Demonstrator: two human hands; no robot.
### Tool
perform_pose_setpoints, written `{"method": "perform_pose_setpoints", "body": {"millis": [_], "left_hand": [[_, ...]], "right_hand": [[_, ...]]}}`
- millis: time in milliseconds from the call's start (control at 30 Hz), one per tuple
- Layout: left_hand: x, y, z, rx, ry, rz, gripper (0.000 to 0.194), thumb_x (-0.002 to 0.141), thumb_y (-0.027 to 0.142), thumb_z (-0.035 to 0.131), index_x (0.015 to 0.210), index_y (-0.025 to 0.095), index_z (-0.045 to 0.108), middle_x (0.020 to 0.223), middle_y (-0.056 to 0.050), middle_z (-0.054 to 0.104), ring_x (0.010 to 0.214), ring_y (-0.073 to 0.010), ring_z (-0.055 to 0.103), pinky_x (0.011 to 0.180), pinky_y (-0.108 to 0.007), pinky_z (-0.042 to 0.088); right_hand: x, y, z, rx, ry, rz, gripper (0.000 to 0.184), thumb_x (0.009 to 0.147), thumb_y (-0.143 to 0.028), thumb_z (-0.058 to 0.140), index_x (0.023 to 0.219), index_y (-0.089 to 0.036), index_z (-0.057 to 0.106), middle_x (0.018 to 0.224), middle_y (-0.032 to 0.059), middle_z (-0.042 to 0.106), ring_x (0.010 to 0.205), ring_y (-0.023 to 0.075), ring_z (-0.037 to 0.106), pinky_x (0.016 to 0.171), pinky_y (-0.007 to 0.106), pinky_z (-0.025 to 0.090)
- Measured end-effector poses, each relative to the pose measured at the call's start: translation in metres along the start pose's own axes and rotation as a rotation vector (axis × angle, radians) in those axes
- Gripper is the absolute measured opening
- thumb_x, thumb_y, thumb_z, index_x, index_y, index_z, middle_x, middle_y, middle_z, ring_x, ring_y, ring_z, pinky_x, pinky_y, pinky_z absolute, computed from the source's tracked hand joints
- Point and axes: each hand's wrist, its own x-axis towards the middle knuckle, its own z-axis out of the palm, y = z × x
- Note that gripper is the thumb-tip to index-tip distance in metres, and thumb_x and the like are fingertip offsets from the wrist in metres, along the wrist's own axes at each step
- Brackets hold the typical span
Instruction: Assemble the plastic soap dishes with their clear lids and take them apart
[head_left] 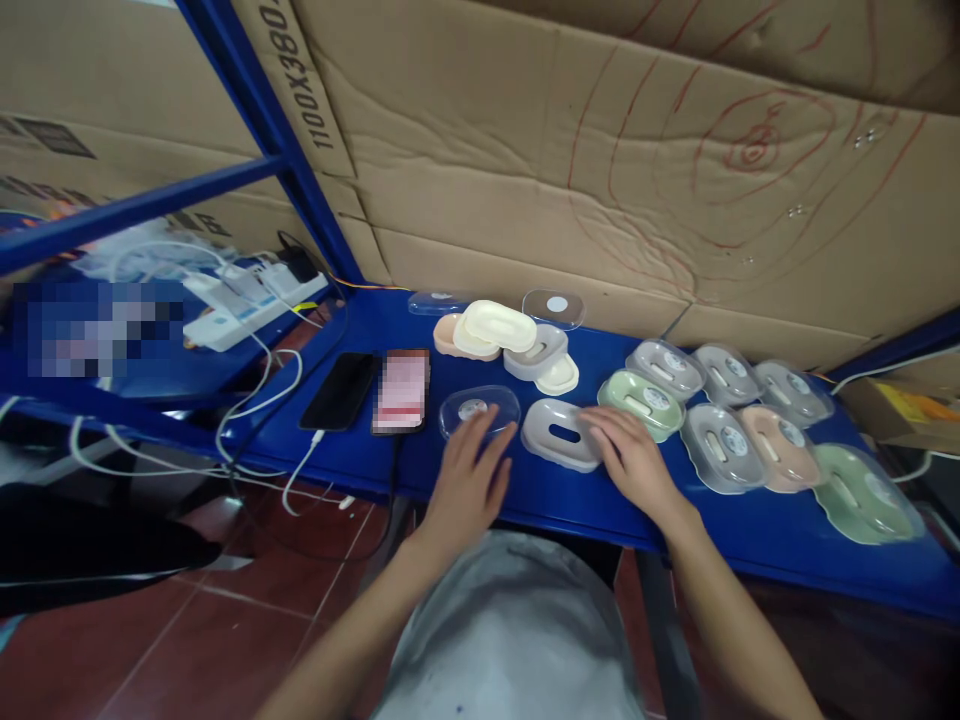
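Note:
A grey soap dish (541, 440) with an oblong slot in its middle lies on the blue table in front of me. My right hand (637, 465) holds it by its right end, fingers over the rim. To its left is a clear plastic lid (450, 408) with a round white sticker. My left hand (466, 485) reaches over the lid's near edge with fingers spread; whether the fingertips touch it I cannot tell.
Several lidded dishes in grey, green and peach (726, 448) stand at right. Behind are a peach dish (448, 337), cream inserts (501, 326), another grey dish (529, 355) and a clear lid (555, 308). Two phones (339, 392) and a power strip (259, 305) with cables lie left.

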Motion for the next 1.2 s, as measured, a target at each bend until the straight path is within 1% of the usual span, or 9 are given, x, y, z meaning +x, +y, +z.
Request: {"method": "perform_pose_setpoints", "body": {"millis": [133, 300, 400, 500, 667, 800, 967, 1100, 1200], "left_hand": [[0.01, 0.025, 0.008, -0.022, -0.259, 0.209, 0.053, 0.11, 0.024, 0.051, 0.162, 0.024, 0.042, 0.163, -0.014, 0.051, 0.157, -0.0336, 0.041, 0.128, -0.063, 0.033], [0.002, 0.03, 0.013, -0.051, -0.28, 0.261, 0.033, 0.109, 0.024, 0.054, 0.142, 0.022, 0.061, 0.122, -0.009, 0.072, 0.124, -0.0265, 0.065, 0.123, -0.058, 0.039], [-0.014, 0.02, 0.007, -0.097, -0.19, 0.255, 0.026, 0.108, 0.022, 0.056, 0.132, 0.024, 0.066, 0.115, -0.007, 0.072, 0.118, -0.0237, 0.067, 0.12, -0.054, 0.043], [-0.028, 0.008, -0.001, -0.15, -0.033, 0.197, 0.026, 0.107, 0.021, 0.062, 0.132, 0.025, 0.065, 0.116, -0.006, 0.071, 0.112, -0.0218, 0.068, 0.118, -0.051, 0.046], [-0.03, 0.0, -0.003, -0.189, 0.094, 0.11, 0.032, 0.104, 0.018, 0.064, 0.135, 0.027, 0.064, 0.119, -0.007, 0.068, 0.115, -0.0228, 0.068, 0.119, -0.052, 0.049], [-0.016, 0.005, 0.003, -0.2, 0.067, 0.126, 0.032, 0.105, 0.02, 0.063, 0.137, 0.028, 0.064, 0.121, -0.007, 0.068, 0.116, -0.0229, 0.069, 0.122, -0.055, 0.047], [0.011, 0.018, 0.013, -0.173, -0.042, 0.172, 0.026, 0.108, 0.025, 0.059, 0.134, 0.026, 0.066, 0.123, -0.008, 0.07, 0.12, -0.0243, 0.068, 0.12, -0.054, 0.047], [0.03, 0.027, 0.024, -0.115, -0.112, 0.19, 0.024, 0.11, 0.028, 0.056, 0.131, 0.025, 0.067, 0.125, -0.008, 0.071, 0.119, -0.0252, 0.068, 0.117, -0.052, 0.047], [0.036, 0.028, 0.03, -0.082, -0.147, 0.216, 0.023, 0.108, 0.027, 0.059, 0.129, 0.023, 0.068, 0.127, -0.008, 0.072, 0.118, -0.0261, 0.068, 0.113, -0.052, 0.048]], "right_hand": [[0.065, 0.004, 0.009, -0.087, -0.153, 0.019, 0.045, 0.115, -0.03, 0.033, 0.146, -0.019, 0.063, 0.146, 0.0086, 0.069, 0.136, 0.0217, 0.065, 0.114, 0.036, 0.052], [0.098, 0.008, 0.025, -0.185, -0.221, 0.054, 0.038, 0.107, -0.041, 0.063, 0.137, -0.018, 0.065, 0.135, 0.0106, 0.07, 0.116, 0.0245, 0.072, 0.099, 0.045, 0.062], [0.086, 0.003, 0.025, -0.235, -0.25, 0.027, 0.028, 0.105, -0.035, 0.066, 0.127, -0.019, 0.07, 0.124, 0.0089, 0.073, 0.11, 0.0229, 0.071, 0.098, 0.045, 0.061], [0.054, -0.003, 0.015, -0.262, -0.268, -0.007, 0.024, 0.107, -0.024, 0.058, 0.12, -0.021, 0.078, 0.117, 0.0106, 0.077, 0.11, 0.0262, 0.071, 0.1, 0.042, 0.058], [-0.016, 0.0, -0.002, -0.164, -0.228, -0.054, 0.035, 0.106, -0.017, 0.051, 0.13, -0.026, 0.075, 0.133, 0.0088, 0.074, 0.118, 0.0275, 0.07, 0.099, 0.046, 0.059], [-0.055, 0.009, -0.006, 0.005, -0.14, -0.016, 0.045, 0.106, -0.015, 0.044, 0.14, -0.032, 0.068, 0.148, 0.0065, 0.066, 0.133, 0.0258, 0.065, 0.108, 0.05, 0.057], [-0.066, 0.008, -0.005, 0.084, 0.062, 0.148, 0.047, 0.111, -0.029, 0.043, 0.158, -0.031, 0.049, 0.163, 0.0109, 0.053, 0.152, 0.0269, 0.051, 0.121, 0.052, 0.05], [-0.058, 0.007, -0.005, 0.038, -0.014, 0.052, 0.058, 0.108, -0.043, 0.056, 0.164, -0.033, 0.041, 0.175, 0.0109, 0.034, 0.161, 0.0308, 0.036, 0.126, 0.055, 0.043], [-0.052, 0.012, -0.001, -0.015, -0.026, 0.003, 0.054, 0.106, -0.044, 0.062, 0.157, -0.031, 0.051, 0.174, 0.0112, 0.036, 0.16, 0.0322, 0.037, 0.126, 0.058, 0.042]]}}
